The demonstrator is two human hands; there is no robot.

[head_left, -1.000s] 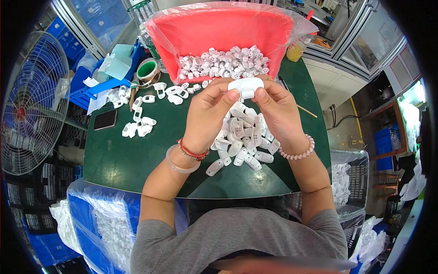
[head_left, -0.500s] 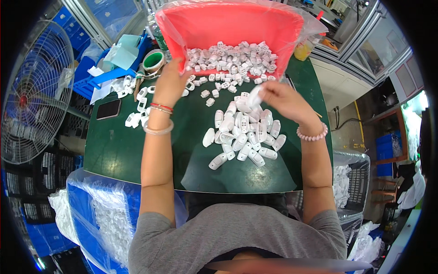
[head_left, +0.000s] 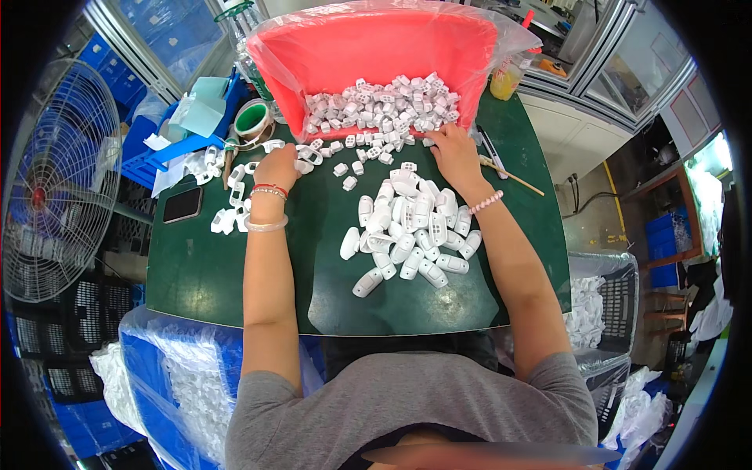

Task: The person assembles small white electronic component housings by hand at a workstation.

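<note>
My left hand (head_left: 277,168) is low over the table on the left, fingers curled at a white plastic frame (head_left: 303,167). Another white frame (head_left: 312,156) lies right beside it. At the front lip of the red bin (head_left: 368,39), my right hand (head_left: 456,154) has its fingertips closed on a small white plastic block (head_left: 428,142), partly hidden. Many such blocks (head_left: 384,106) fill the bin's bottom and spill onto the table. Between my forearms sits a heap of rounded white plastic housings (head_left: 407,223).
Left on the green table (head_left: 219,274) are a phone (head_left: 182,205), a green-cored tape roll (head_left: 252,119), more white frames (head_left: 237,176) and a blue basket (head_left: 149,163). A pen (head_left: 492,149) and a thin stick (head_left: 517,177) lie right. A fan (head_left: 59,180) stands far left.
My right hand has left the heap, where it held a white housing, and reached the bin's front lip. My left hand has moved down from the bin's left corner to the white frames.
</note>
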